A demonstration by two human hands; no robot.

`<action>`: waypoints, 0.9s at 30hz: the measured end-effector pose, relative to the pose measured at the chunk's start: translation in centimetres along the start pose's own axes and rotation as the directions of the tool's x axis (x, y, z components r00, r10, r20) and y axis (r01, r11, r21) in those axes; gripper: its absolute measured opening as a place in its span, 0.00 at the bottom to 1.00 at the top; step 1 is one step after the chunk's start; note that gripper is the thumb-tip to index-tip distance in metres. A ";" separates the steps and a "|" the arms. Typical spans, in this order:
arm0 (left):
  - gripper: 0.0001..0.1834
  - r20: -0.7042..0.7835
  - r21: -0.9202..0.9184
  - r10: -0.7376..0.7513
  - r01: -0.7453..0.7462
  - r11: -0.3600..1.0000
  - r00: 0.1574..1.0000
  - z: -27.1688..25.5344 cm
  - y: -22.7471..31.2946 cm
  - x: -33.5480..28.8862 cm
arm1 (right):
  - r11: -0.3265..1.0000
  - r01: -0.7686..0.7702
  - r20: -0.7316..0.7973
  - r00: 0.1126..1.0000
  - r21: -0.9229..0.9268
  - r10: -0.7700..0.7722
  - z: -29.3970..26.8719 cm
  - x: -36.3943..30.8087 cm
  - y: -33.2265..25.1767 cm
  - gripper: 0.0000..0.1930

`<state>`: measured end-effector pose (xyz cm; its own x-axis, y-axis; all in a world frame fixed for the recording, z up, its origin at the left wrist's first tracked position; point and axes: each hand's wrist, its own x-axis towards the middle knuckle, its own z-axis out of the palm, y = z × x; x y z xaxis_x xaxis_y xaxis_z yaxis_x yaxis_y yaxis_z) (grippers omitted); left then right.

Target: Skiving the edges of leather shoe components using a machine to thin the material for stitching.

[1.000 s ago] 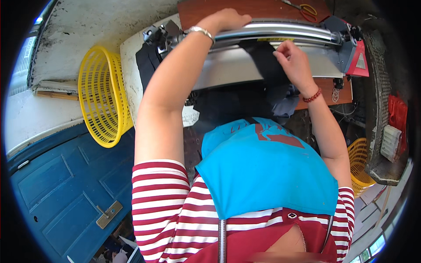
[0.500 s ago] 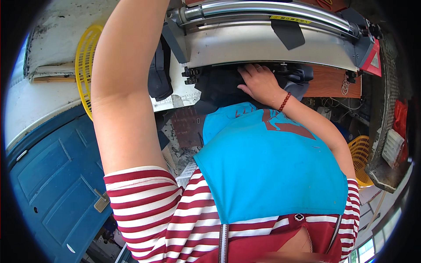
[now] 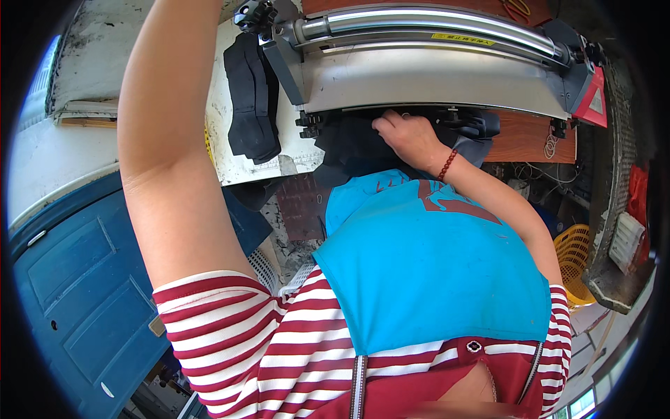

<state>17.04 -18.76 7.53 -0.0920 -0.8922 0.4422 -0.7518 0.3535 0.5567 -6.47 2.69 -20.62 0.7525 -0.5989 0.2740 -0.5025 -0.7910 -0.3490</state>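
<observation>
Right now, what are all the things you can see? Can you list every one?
Press machine: one, silver-grey with a shiny roller, top middle.
Dark cloth: one heap, black, under the machine's plate.
Black pads: one stack, hanging at the machine's left end.
Red triangle part: one, at the machine's right end.
Basket: one, yellow, right side.
Door panel: one, blue, lower left.
Apron: one, bright blue, over a red-and-white striped shirt.
Bead bracelet: one, red, on the right wrist.
Right hand: on the dark cloth.
Left hand: out of view past the top edge.
</observation>
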 end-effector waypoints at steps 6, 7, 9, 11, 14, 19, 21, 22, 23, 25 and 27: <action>0.15 0.172 0.171 0.220 -0.249 0.953 0.960 8.6 -3.8 -3.1 | 0.942 0.325 -0.140 0.932 -0.087 -0.334 -3.6 0.6 0.0 0.06; 0.14 0.184 0.158 0.053 -0.083 0.984 0.981 11.0 -3.1 -4.7 | 0.962 0.268 -0.235 0.939 0.048 -0.250 -4.4 0.4 0.0 0.08; 0.13 0.283 0.105 0.101 -0.135 0.985 0.954 14.1 -5.6 -7.1 | 0.954 0.095 -0.220 0.975 0.283 -0.032 -6.7 -0.1 -0.7 0.10; 0.21 0.441 0.078 -0.045 0.012 0.997 0.896 15.4 -6.3 -8.6 | 0.889 -0.102 -0.203 0.956 0.447 0.212 -8.8 -0.4 0.0 0.09; 0.22 0.656 0.184 -0.193 0.093 0.979 0.730 16.0 -5.1 -8.3 | 0.542 -0.454 -0.012 0.759 0.707 0.651 -9.6 -1.3 2.7 0.09; 0.22 0.645 0.194 -0.241 0.150 0.970 0.725 16.9 -5.1 -7.9 | 0.508 -0.421 -0.037 0.741 0.752 0.670 -9.8 1.6 6.1 0.12; 0.22 0.636 0.183 -0.219 0.130 0.974 0.740 17.5 -5.6 -7.8 | 0.607 -0.440 -0.113 0.741 0.662 0.661 -9.8 2.4 7.4 0.13; 0.21 0.667 0.110 -0.182 0.146 0.983 0.722 17.6 -6.1 -7.3 | 0.695 -0.455 -0.185 0.747 0.557 0.638 -10.0 2.6 7.8 0.13; 0.21 0.695 0.042 -0.155 0.176 0.984 0.702 17.7 -6.7 -7.5 | 0.707 -0.487 -0.168 0.750 0.513 0.640 -10.3 2.6 8.0 0.13; 0.15 0.638 0.076 -0.323 0.360 0.930 0.699 16.6 -5.3 -6.5 | 0.798 -0.473 -0.250 0.777 0.374 0.578 -11.0 1.9 7.7 0.11; 0.12 0.600 0.011 -0.417 0.514 0.858 0.683 17.1 -7.0 -5.4 | 0.857 -0.445 -0.297 0.808 0.258 0.509 -11.3 1.3 6.7 0.10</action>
<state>11.62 -21.24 -10.79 -0.1411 -0.9255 -0.3516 -0.6994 -0.1582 0.6970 -13.62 -4.80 -12.49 0.2256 -0.9237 0.3097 -0.6558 -0.3791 -0.6528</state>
